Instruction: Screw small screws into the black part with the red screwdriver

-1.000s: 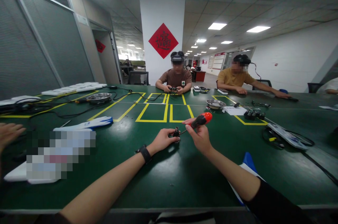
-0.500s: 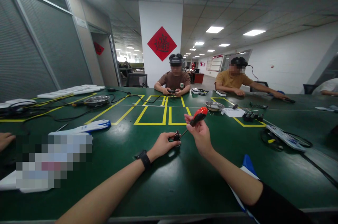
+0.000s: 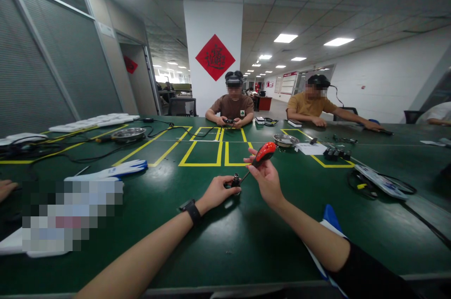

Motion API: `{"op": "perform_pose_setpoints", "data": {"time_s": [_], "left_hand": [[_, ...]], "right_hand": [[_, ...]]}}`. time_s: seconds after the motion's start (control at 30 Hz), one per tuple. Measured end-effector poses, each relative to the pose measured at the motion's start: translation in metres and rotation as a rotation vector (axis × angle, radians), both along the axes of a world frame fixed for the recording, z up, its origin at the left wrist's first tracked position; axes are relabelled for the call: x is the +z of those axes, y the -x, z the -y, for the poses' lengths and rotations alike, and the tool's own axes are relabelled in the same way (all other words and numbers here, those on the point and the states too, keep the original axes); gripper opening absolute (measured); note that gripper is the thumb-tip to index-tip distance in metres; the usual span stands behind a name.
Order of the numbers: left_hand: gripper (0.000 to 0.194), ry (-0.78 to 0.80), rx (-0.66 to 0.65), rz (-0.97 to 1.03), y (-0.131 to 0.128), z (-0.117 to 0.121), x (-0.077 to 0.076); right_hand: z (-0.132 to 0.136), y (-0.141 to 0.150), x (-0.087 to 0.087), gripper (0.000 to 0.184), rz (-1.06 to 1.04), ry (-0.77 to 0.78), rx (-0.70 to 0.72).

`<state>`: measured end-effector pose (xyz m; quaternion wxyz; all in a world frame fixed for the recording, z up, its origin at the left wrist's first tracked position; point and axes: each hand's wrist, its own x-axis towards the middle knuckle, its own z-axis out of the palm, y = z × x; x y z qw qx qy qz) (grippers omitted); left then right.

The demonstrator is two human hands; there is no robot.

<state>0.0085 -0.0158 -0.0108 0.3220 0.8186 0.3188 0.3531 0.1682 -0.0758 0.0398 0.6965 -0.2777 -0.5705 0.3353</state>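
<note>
My left hand (image 3: 221,191) grips a small black part with a metallic top (image 3: 236,180), held upright just above or on the green table (image 3: 197,252); its lower end is partly hidden by my fingers. In my right hand (image 3: 268,180) is a screwdriver (image 3: 265,152) with a red and black handle, tilted so its shaft runs down and left to the side of the black part. Whether the tip sits in a screw is too small to tell. Some right fingers are raised off the handle.
White-and-blue gloves (image 3: 130,167) lie at left, another glove (image 3: 333,219) under my right forearm. Metal bowls (image 3: 286,140) (image 3: 129,134), black blocks (image 3: 336,154), a power strip (image 3: 382,181) and cables lie around. Two people (image 3: 234,106) (image 3: 310,104) sit opposite; a person's hand (image 3: 7,189) shows at left.
The screwdriver handle has shifted slightly and my right fingers have changed position around it. My left hand keeps its hold on the black part. The view has tipped slightly.
</note>
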Motion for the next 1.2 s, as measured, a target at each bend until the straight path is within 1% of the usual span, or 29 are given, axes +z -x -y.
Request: {"op": "perform_pose_setpoints", "data": {"time_s": [0.07, 0.17, 0.23, 0.27, 0.37, 0.5, 0.57, 0.63, 0.73, 0.8, 0.87, 0.97, 1.1, 1.2], "left_hand": [[0.030, -0.011, -0.002, -0.003, 0.001, 0.000, 0.000], [0.024, -0.035, -0.012, -0.008, 0.001, 0.001, 0.001], [0.023, -0.042, -0.013, -0.011, 0.001, 0.002, 0.002], [0.023, -0.044, -0.007, -0.015, 0.001, 0.002, 0.003], [0.026, -0.048, 0.019, -0.034, 0.001, 0.003, 0.003], [0.027, -0.056, 0.016, -0.033, 0.001, 0.002, 0.002], [0.027, -0.061, 0.021, -0.036, 0.001, 0.002, 0.002], [0.027, -0.065, 0.036, -0.038, 0.001, 0.003, 0.003], [0.027, -0.073, 0.044, -0.042, 0.001, 0.004, 0.004], [0.027, -0.077, 0.039, -0.044, 0.001, 0.004, 0.004], [0.027, -0.078, 0.033, -0.038, 0.002, 0.004, 0.004], [0.028, -0.073, 0.021, -0.023, 0.001, 0.004, 0.003], [0.029, -0.069, 0.010, -0.019, 0.001, 0.004, 0.003], [0.029, -0.067, 0.020, -0.024, 0.001, 0.004, 0.003]], "right_hand": [[0.003, 0.003, 0.001, 0.026, 0.022, -0.006, 0.032], [0.005, 0.010, -0.002, 0.009, 0.057, -0.020, 0.129], [0.006, 0.013, -0.006, 0.006, 0.042, -0.034, 0.144], [0.006, 0.014, -0.008, 0.009, 0.027, -0.037, 0.128], [0.005, 0.013, -0.011, 0.025, 0.010, -0.025, 0.054], [0.006, 0.009, -0.005, 0.033, 0.037, -0.018, -0.007], [0.007, 0.009, -0.002, 0.032, 0.014, -0.031, -0.002], [0.007, 0.010, -0.001, 0.024, -0.004, -0.027, 0.031], [0.005, 0.011, -0.005, 0.013, -0.022, -0.004, 0.082], [0.003, 0.010, -0.008, 0.014, -0.071, 0.002, 0.091], [0.002, 0.009, -0.009, 0.023, -0.105, 0.013, 0.095], [0.004, 0.007, -0.005, 0.033, -0.044, 0.020, 0.071], [0.006, 0.007, 0.001, 0.032, 0.017, -0.009, 0.036], [0.004, 0.006, 0.000, 0.023, -0.008, -0.026, 0.028]]}}
